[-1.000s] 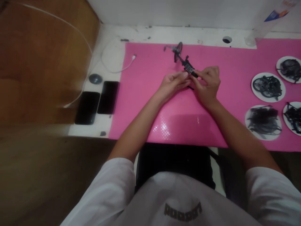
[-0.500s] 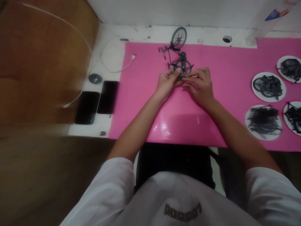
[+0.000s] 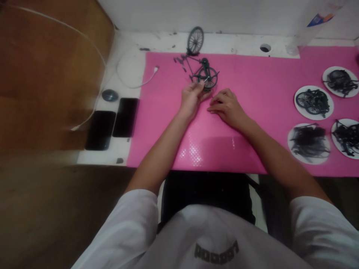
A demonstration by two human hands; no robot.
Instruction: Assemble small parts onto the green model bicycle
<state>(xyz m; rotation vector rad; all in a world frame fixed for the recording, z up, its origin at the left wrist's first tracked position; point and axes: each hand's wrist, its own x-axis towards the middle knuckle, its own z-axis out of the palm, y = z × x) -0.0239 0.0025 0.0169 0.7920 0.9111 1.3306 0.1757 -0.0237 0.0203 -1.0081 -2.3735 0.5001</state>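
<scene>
A dark miniature bicycle (image 3: 206, 71) is tilted at the back of the pink mat, its front wheel (image 3: 195, 40) reaching over the white table edge. My left hand (image 3: 192, 98) is closed on the bicycle by its rear wheel, thumb on top, covering part of that wheel. Just right of it, my right hand (image 3: 226, 106) hovers apart from the bicycle. Its fingers are loosely bent with small gaps between them, and I see nothing in them.
At right, white plates hold black parts: small wheels (image 3: 312, 102), thin blurred pieces (image 3: 310, 140), frame-like pieces (image 3: 347, 136) and another pile (image 3: 340, 82). Two black phones (image 3: 126, 117), a dark round object (image 3: 110, 95) and a white cable (image 3: 146, 82) are at left. A clear bottle (image 3: 311, 28) stands behind.
My right hand has drawn back from the bicycle's rear wheel, a little down and toward me. My left hand keeps its hold. The whole view has shifted slightly.
</scene>
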